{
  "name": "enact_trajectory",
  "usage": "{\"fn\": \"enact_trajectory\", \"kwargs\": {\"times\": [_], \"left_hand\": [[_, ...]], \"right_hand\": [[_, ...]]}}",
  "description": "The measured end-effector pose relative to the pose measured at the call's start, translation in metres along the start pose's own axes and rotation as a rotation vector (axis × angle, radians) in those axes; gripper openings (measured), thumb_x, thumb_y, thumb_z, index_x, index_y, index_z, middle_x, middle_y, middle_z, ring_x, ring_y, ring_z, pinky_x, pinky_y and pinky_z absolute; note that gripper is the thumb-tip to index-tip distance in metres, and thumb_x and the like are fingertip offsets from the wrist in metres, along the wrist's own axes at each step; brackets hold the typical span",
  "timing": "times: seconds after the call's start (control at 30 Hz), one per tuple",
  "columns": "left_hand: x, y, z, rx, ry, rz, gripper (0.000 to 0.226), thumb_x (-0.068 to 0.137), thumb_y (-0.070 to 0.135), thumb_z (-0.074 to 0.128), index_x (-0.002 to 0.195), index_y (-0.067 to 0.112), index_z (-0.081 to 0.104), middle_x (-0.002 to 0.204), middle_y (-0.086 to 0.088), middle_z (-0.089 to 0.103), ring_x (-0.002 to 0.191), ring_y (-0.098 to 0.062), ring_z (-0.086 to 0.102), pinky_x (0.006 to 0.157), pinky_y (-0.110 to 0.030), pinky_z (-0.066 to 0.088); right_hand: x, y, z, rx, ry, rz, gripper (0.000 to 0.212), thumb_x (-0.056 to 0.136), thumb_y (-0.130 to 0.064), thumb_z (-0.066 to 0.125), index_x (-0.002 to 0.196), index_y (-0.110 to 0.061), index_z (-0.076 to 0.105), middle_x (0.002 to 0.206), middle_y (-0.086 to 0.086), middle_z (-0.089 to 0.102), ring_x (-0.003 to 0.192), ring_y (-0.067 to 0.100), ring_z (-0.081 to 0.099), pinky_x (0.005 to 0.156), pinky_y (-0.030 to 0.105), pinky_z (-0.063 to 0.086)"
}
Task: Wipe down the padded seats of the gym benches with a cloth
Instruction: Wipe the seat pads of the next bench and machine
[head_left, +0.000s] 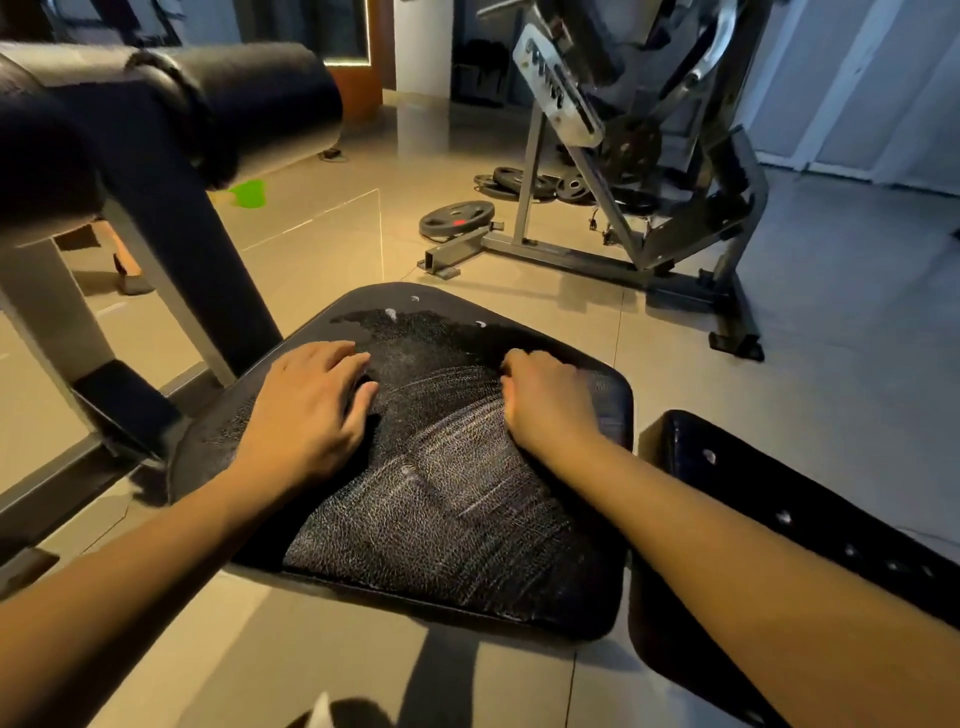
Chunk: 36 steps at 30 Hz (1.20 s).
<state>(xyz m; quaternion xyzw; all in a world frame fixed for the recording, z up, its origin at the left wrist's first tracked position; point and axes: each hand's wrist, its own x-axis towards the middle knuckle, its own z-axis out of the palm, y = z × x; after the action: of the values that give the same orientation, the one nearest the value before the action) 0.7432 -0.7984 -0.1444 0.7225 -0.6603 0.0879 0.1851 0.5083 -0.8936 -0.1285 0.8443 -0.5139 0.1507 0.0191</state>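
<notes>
A black padded bench seat fills the middle of the head view, with a wet patch and a few droplets at its far end. A dark textured cloth lies spread over most of the seat, streaked pale and creased in the middle. My left hand sits on the cloth's left side, its fingers bent and its thumb pinching a fold. My right hand is curled tight on the cloth's far right edge and bunches it. Both forearms reach in from the bottom corners.
A second black pad of the bench runs off to the right. A black roller pad on a metal frame hangs over the upper left. Weight plates and a steel machine stand on the tiled floor ahead. Someone's feet are at the left.
</notes>
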Motion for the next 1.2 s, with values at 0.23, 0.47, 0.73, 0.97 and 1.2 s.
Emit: {"fn": "enact_trajectory", "kwargs": {"times": [0.23,0.47,0.73,0.97,1.2], "left_hand": [[-0.002,0.003,-0.004,0.033,-0.067,-0.005,0.061,0.100,0.053,0.028,0.134,0.017,0.062,0.137,-0.003,0.062,0.126,-0.023,0.054,0.108,-0.047,0.042],[-0.004,0.004,0.002,0.054,-0.019,0.003,0.047,0.101,0.047,0.037,0.128,0.020,0.064,0.129,0.001,0.064,0.118,-0.019,0.054,0.103,-0.040,0.044],[-0.001,0.001,0.001,0.047,-0.018,0.023,0.047,0.096,0.045,0.038,0.119,0.018,0.070,0.120,-0.001,0.069,0.112,-0.022,0.061,0.099,-0.041,0.048],[0.037,-0.016,-0.009,0.209,-0.083,0.206,0.044,0.094,0.052,0.034,0.089,0.022,0.065,0.087,0.002,0.064,0.083,-0.022,0.059,0.080,-0.038,0.048],[0.055,-0.017,0.011,-0.014,-0.006,0.217,0.033,0.098,0.043,0.046,0.110,0.021,0.067,0.109,-0.001,0.066,0.100,-0.023,0.056,0.087,-0.040,0.046]], "right_hand": [[-0.057,0.001,-0.023,-0.008,-0.147,-0.296,0.020,0.104,-0.025,0.049,0.122,-0.018,0.055,0.112,0.004,0.060,0.097,0.028,0.063,0.074,0.036,0.047],[0.023,0.079,-0.009,-0.082,0.010,0.161,0.014,0.101,-0.018,0.053,0.113,-0.010,0.054,0.104,0.014,0.065,0.086,0.034,0.061,0.066,0.037,0.044],[-0.039,-0.059,-0.017,0.133,-0.189,-0.329,0.020,0.105,-0.030,0.047,0.119,-0.016,0.049,0.111,0.008,0.062,0.097,0.033,0.062,0.080,0.044,0.052],[0.027,0.089,-0.011,-0.161,-0.048,0.307,0.022,0.100,-0.021,0.053,0.119,-0.010,0.054,0.107,0.013,0.066,0.092,0.034,0.063,0.071,0.037,0.047],[0.011,-0.040,-0.001,0.068,-0.066,-0.074,0.021,0.103,-0.029,0.050,0.118,-0.015,0.055,0.108,0.009,0.064,0.094,0.035,0.064,0.076,0.044,0.053]]}}
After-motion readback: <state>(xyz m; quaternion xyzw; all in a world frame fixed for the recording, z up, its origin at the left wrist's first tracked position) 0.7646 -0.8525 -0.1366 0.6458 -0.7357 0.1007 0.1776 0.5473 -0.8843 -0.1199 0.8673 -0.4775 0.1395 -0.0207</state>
